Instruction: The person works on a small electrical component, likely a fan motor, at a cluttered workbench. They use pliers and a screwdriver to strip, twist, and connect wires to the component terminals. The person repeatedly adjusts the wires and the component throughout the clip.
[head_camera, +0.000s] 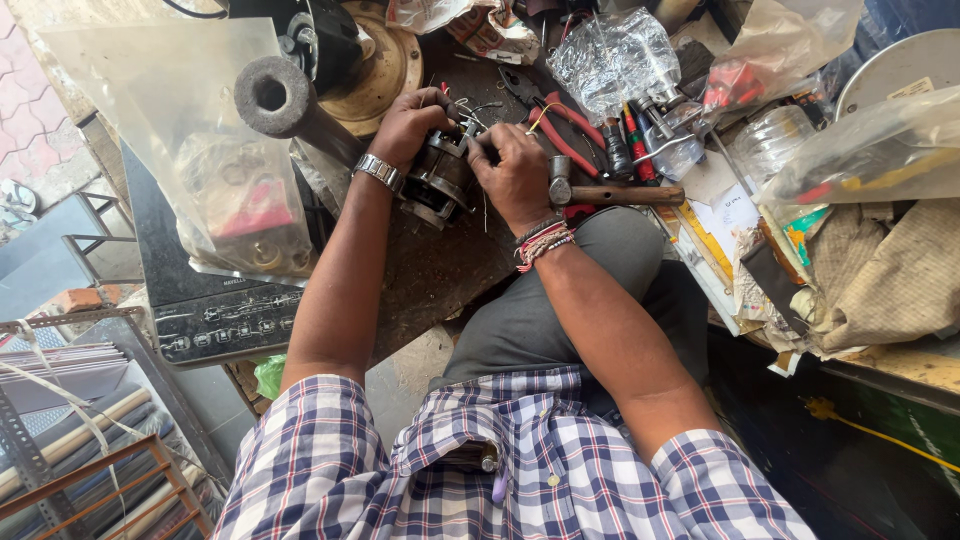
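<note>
The motor (437, 178) sits mid-bench (440, 270), between both hands. The left hand (408, 122) curls over its top, fingers closed on it, while the right hand (515, 168) pinches its wires (478, 112). A hammer (600, 192) lies just right, with red pliers (560, 125) behind.

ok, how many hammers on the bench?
1. The hammer lies on the workbench just right of the right hand, metal head toward the hand, wooden handle pointing right. More could be hidden under the plastic bags and clutter.
</note>
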